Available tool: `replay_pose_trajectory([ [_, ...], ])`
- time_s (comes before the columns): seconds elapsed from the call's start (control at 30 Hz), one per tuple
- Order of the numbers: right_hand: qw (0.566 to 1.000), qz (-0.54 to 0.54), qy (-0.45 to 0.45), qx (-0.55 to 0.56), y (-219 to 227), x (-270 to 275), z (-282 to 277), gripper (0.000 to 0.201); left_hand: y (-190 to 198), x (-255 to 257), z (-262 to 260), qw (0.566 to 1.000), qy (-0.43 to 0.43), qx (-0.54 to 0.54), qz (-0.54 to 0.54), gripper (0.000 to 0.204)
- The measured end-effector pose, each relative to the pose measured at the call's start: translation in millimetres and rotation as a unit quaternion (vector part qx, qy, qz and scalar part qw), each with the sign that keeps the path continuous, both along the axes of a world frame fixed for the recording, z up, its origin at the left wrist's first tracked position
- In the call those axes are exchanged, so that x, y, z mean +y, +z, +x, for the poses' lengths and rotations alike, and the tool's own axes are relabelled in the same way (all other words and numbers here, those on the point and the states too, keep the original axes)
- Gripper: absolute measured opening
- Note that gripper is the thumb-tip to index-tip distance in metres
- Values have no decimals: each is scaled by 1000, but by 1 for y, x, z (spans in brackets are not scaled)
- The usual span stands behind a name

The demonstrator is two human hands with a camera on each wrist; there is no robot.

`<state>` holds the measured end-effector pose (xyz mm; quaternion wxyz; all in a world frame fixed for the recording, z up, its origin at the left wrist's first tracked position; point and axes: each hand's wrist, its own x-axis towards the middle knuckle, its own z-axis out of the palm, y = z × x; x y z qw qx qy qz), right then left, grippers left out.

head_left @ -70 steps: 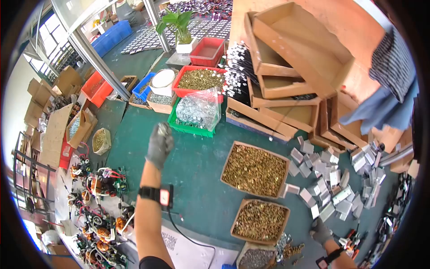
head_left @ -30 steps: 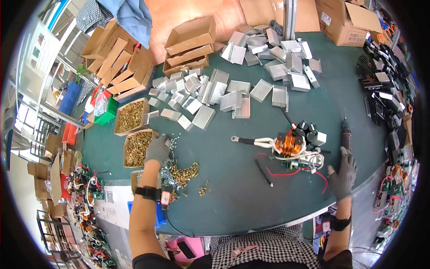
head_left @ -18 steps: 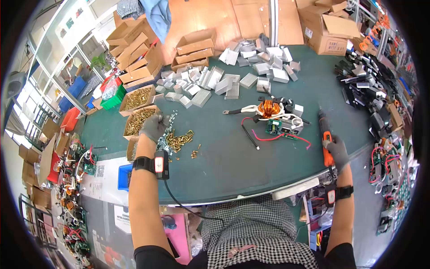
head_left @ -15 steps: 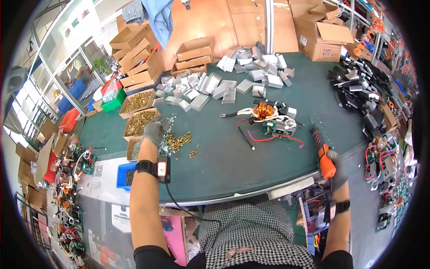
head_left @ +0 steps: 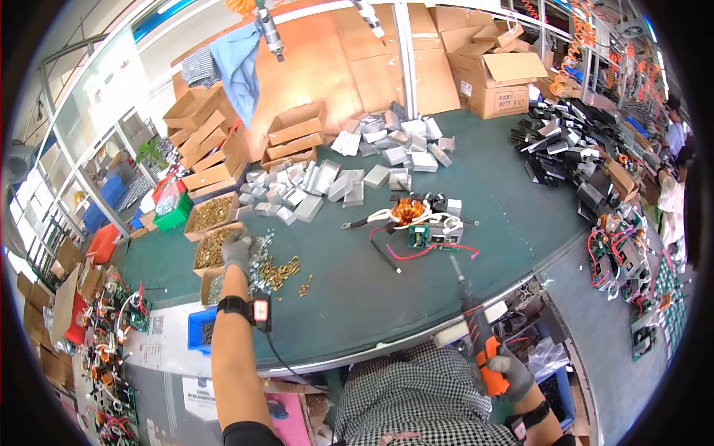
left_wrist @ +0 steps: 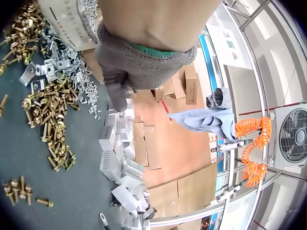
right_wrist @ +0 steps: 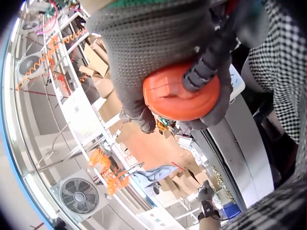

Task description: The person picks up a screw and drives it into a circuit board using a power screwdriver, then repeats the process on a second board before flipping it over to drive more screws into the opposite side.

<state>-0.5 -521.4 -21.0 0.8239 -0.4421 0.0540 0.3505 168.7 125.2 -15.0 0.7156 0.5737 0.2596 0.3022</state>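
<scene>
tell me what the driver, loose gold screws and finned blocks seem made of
Driver: its orange end looks like smooth moulded plastic, softly shiny. Loose gold screws: metal, perhaps brass or yellow plating, judging by bright glints. Finned blocks: probably bare aluminium, given their pale silvery-grey, ribbed faces.

A hanging blue cloth (head_left: 236,59), an open cardboard carton (head_left: 503,101), coiled orange hoses (left_wrist: 254,174) and a round-grilled fan (left_wrist: 293,133).
</scene>
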Motion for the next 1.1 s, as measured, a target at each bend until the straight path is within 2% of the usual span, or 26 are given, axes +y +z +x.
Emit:
replay_pose_trajectory([
  [0.1,990,-102,78,-56,22,12,8,45,-11,15,3,999,-11,-16,38,47],
  [0.13,982,-144,104,-69,36,20,11,45,-14,21,5,997,4,13,80,47],
  [0.23,952,-212,189,-111,33,34,23,46,-27,40,13,975,44,92,197,46],
  [0.3,943,-219,210,-136,22,40,25,49,-32,51,15,952,67,133,267,43],
  [0.33,933,-237,222,-155,22,43,27,50,6,1,2,954,84,159,241,38],
  [0.43,923,-241,248,-168,15,47,31,56,21,-9,-3,853,123,248,441,33],
  [0.53,920,-241,261,-163,9,49,33,57,-1,14,9,948,55,122,288,32],
  [0.57,915,-250,265,-173,7,49,34,57,7,2,11,970,25,85,227,32],
  [0.6,910,-259,269,-181,6,50,34,56,11,-12,10,973,-18,88,213,33],
  [0.67,912,-263,263,-175,11,52,36,56,44,-90,-2,973,-104,96,182,36],
  [0.73,915,-266,250,-173,14,52,34,56,49,-144,-10,976,-200,42,76,39],
  [0.8,919,-266,232,-179,15,52,33,56,47,-184,-13,948,-306,21,79,43],
  [0.93,932,-250,213,-151,27,50,32,58,47,-259,-17,925,-378,46,2,33],
  [1.1,926,-272,187,-182,18,38,29,61,50,-296,-21,887,-452,90,21,28],
])
